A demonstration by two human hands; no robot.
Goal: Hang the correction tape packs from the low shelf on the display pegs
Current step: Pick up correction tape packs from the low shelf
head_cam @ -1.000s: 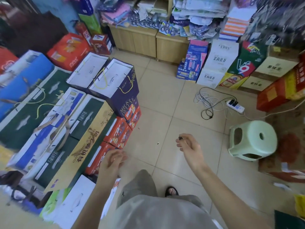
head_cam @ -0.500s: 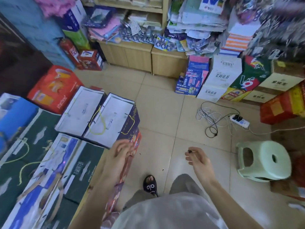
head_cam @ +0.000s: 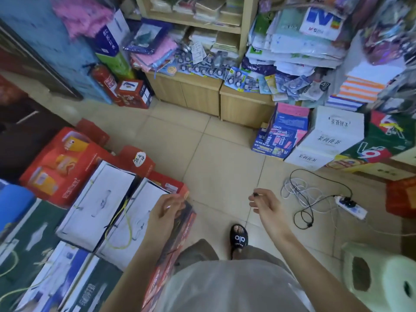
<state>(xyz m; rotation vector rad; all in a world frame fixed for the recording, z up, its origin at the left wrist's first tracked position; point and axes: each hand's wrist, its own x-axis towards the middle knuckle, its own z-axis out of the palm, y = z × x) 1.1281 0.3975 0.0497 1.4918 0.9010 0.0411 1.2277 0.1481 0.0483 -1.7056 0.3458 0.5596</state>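
Observation:
Blister packs of correction tape lie in a loose heap on top of the low wooden cabinet at the far side of the floor, more of them spread to the left. My left hand hovers over the boxes on the left, fingers loosely apart and holding nothing. My right hand hangs over the tiled floor, fingers curled, with a tiny dark speck at the thumb and forefinger tips that I cannot identify. Both hands are well short of the packs. No display pegs show clearly.
Stacked gift boxes fill the left side. Cartons line the right of the cabinet. A power strip with tangled cable and a pale green stool sit at the right. A strip of tiled floor runs toward the cabinet.
The view has moved forward and tilted up, so the cabinet and its packs are nearer and larger. One sandalled foot has stepped ahead. Both hands stay raised in front.

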